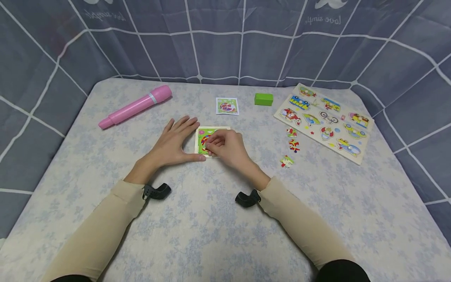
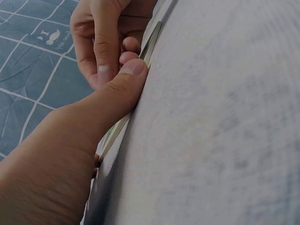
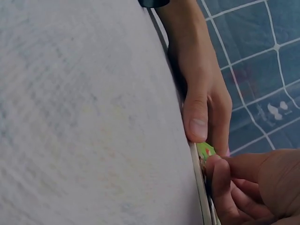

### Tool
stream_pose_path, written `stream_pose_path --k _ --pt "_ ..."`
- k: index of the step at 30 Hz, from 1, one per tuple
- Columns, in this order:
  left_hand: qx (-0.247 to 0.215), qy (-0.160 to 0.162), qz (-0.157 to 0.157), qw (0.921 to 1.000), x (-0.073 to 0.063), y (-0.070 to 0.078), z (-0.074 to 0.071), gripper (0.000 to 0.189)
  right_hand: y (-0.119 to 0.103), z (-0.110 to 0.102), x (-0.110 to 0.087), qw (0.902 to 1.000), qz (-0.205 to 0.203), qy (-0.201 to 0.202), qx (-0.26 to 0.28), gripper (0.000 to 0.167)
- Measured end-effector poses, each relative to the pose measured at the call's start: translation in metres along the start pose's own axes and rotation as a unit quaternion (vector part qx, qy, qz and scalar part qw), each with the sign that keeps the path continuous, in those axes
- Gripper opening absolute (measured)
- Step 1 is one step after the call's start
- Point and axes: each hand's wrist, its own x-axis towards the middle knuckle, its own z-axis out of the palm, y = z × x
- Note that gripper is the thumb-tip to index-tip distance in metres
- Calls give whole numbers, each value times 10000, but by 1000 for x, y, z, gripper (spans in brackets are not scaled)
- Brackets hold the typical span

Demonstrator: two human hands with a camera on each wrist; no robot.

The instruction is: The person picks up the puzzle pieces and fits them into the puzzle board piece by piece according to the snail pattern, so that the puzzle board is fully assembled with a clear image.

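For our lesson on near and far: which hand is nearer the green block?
Right: the right hand is below and left of the green block in the head view; the left hand is farther left.

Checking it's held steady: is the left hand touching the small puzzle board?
Touching: the left wrist view shows the left hand resting its thumb across the edge of the small puzzle board.

Head pic evenly lit; wrist pics dim/soft.
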Motion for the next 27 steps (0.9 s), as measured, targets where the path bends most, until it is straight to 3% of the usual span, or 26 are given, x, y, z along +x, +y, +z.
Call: stream_pose_path --k 5,10,18,27 --pt "11 7 22 10000 1 1 0 115 0 3 0 9981 -248 193 -536 5" --pt "19 -17 21 10000 0 1 -1 114 1 7 -1 9957 -510 296 -716 5" --pt "-18 -12 3 10000 -1 0 -1 114 1 11 -6 9896 -1003 273 -991 13" --pt "-30 -26 79 10000 -1 -1 -1 113 -3 10 -10 9826 -1165 177 -1438 13"
